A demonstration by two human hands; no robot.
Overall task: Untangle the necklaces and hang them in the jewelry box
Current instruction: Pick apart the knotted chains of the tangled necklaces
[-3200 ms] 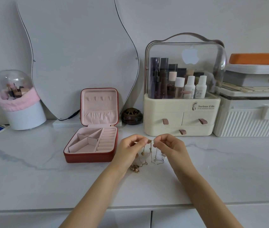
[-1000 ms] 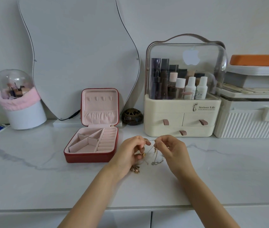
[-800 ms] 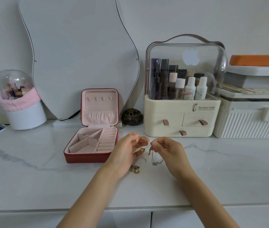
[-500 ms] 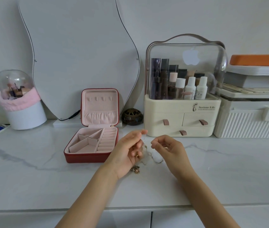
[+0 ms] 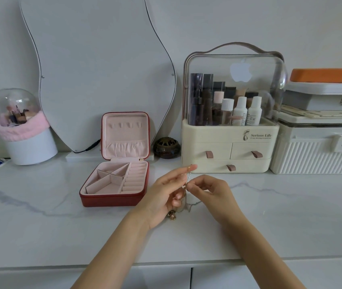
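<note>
We reach both forearms over the marble tabletop [image 5: 40, 226]. Our left hand [image 5: 164, 197] is raised, its grip pinching one end of a fine chain between thumb and forefinger. Our right hand [image 5: 212, 192] sits just beside it, its grip pinching the same chain lower down. The tangled necklaces [image 5: 183, 202] hang between our hands onto the tabletop, right of the open red jewelry box [image 5: 113, 184].
</note>
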